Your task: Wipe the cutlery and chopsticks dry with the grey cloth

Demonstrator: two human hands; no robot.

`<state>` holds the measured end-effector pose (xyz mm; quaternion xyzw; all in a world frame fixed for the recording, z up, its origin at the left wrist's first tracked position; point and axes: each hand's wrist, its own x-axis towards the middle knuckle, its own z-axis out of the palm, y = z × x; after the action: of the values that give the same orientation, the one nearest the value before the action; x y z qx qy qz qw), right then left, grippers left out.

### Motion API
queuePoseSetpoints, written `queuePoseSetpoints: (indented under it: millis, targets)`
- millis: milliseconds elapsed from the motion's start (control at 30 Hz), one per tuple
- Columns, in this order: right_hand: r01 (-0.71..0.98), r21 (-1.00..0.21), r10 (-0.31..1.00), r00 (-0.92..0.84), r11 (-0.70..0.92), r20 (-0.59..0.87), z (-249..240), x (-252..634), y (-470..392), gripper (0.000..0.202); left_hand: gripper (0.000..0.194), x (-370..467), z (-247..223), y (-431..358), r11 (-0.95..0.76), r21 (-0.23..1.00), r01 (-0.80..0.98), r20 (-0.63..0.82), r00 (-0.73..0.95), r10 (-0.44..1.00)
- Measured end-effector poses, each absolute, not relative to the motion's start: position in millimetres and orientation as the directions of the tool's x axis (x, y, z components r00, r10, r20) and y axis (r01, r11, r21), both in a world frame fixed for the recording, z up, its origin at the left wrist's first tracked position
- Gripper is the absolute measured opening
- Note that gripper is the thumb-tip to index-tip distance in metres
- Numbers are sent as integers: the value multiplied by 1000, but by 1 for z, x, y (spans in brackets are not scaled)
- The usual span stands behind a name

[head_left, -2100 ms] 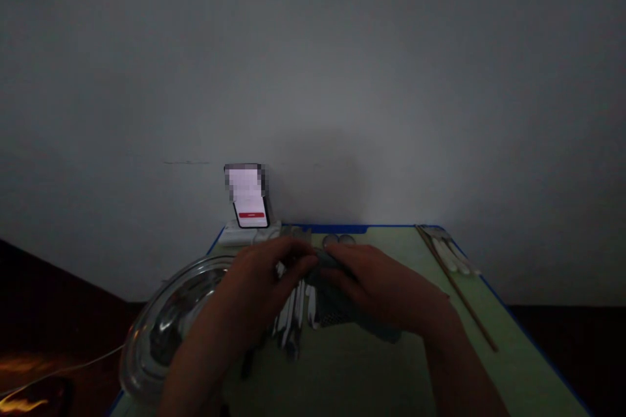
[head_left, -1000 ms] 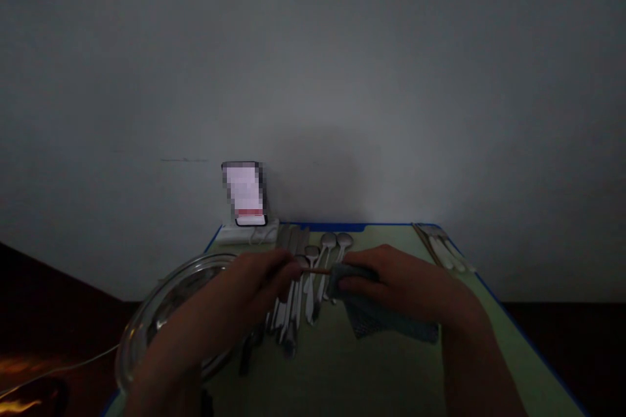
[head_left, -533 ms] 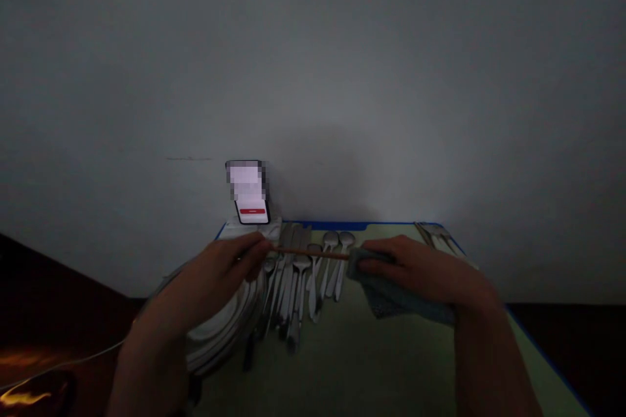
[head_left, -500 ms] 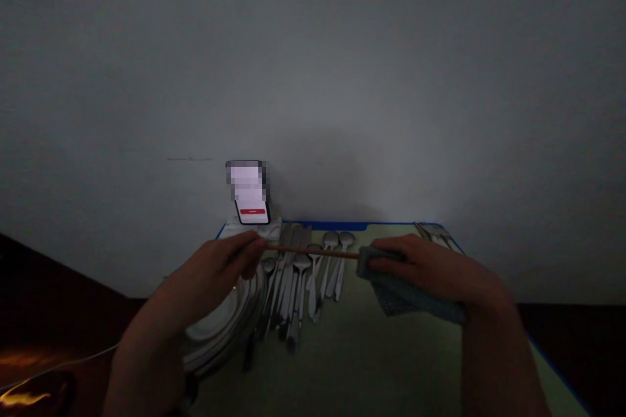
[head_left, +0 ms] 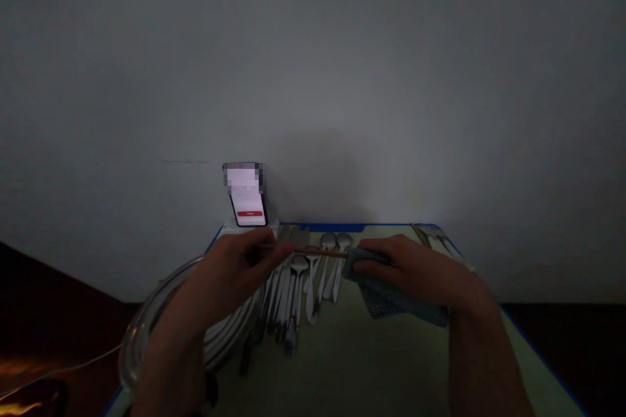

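A thin brown wooden chopstick (head_left: 319,252) runs level between my two hands, above the cutlery. My left hand (head_left: 249,259) is closed around its left part, thumb along it. On the other side, my right hand (head_left: 386,259) grips a grey-blue cloth (head_left: 391,303) folded about the chopstick's right end, which is hidden in it. The rest of the cloth hangs below my fingers. Beneath the chopstick lie several metal spoons (head_left: 328,241), forks and knives (head_left: 281,296) in a loose row.
Left of the cutlery, stacked white plates (head_left: 229,332) sit beside a clear glass bowl (head_left: 131,352), partly behind my forearm. A lit phone (head_left: 248,205) leans against the wall (head_left: 391,78). More forks (head_left: 433,234) lie at the back right of the pale green table (head_left: 352,365).
My left hand has shifted right, toward the cloth, so less of the chopstick shows between my hands. The right hand with the cloth sits slightly further left. The glass bowl's rim has come into view.
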<state>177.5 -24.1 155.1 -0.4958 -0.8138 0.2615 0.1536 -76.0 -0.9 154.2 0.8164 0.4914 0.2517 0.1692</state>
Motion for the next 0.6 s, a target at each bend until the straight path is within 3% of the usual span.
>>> queuePoseSetpoints:
  millis: [133,300,600]
  targets:
    - [769,-505,907,-417,391,67,152,163,-22,27,35,-61,150,2,-440,552,708,342,289,894]
    - [785,-475,911,-400,397,101,149,159,-22,27,35,-58,147,5,-429,555,712,348,269,898]
    - [801,-500,928,-372,328,14,158,168,-31,29,35,-40,148,4,-484,581,654,392,295,871]
